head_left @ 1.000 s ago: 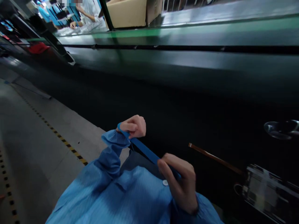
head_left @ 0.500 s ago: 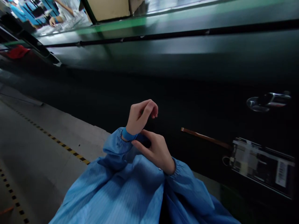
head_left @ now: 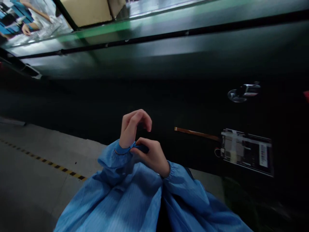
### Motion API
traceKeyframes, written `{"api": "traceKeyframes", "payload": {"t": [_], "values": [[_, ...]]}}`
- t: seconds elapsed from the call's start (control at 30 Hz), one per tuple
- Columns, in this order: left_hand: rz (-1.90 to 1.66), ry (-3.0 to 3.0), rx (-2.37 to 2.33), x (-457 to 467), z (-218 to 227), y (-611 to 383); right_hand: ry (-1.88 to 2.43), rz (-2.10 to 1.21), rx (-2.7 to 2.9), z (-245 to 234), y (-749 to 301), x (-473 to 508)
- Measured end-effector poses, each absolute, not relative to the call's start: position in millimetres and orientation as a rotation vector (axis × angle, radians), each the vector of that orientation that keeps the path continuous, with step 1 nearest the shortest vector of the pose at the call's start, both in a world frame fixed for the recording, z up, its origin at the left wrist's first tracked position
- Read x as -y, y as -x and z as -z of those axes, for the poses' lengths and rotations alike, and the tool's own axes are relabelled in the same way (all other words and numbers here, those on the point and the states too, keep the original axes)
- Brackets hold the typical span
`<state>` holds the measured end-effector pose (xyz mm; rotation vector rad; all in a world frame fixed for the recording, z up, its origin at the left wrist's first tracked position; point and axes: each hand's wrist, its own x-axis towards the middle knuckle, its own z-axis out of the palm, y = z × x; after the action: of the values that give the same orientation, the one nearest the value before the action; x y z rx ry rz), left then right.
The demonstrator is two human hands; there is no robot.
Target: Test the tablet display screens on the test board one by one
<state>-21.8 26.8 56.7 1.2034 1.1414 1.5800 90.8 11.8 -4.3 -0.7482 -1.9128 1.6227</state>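
Wrist strap [head_left: 141,148], blue, sits around my left wrist just above the cuff, and its loose end is pinched between the thumb and fingers of my right hand [head_left: 151,157]. My left hand [head_left: 132,127] rises above it with its fingers curled loosely inward, gripping nothing.

Largest around me is the dark work surface [head_left: 101,106], nearly black, running across the whole view, with a green-edged conveyor [head_left: 135,27] and one black rail along its far side. To my left lies grey floor [head_left: 31,180] with one yellow-and-black dashed line. One cardboard box [head_left: 84,11] stands beyond the conveyor, and in the far left corner one other person's arm [head_left: 26,27] rests on a bench.

My two blue sleeves [head_left: 125,199] fill the lower middle. On the dark surface to my right lies one circuit board [head_left: 246,151] with one brown flex ribbon [head_left: 196,133] reaching out from it toward my hands, well apart from them. Beyond the board sits one small shiny metal piece [head_left: 242,92]; I cannot tell what it is.
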Motion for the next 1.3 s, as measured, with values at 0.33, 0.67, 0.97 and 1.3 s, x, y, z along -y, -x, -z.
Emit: {"api": "traceKeyframes", "payload": {"t": [0.33, 0.67, 0.97, 1.3], "values": [[-1.627, -1.777, -1.999, -38.9, -36.6, 36.1, 0.417, -1.375, 2.094, 6.0, -93.1, -10.8], [-0.695, -2.441, -1.846, -52.0, -1.7, 28.3, 0.603, -1.277, 2.045, -20.8, -97.7, -10.6], [-1.047, -2.134, -2.052, -42.7, -25.6, 47.9, 0.584, -1.445, 1.905, -21.3, -110.7, -14.8], [-1.59, -1.899, -2.051, -36.3, -35.2, 49.6, 0.714, -1.514, 2.033, -4.8, -93.1, -4.7]]}}
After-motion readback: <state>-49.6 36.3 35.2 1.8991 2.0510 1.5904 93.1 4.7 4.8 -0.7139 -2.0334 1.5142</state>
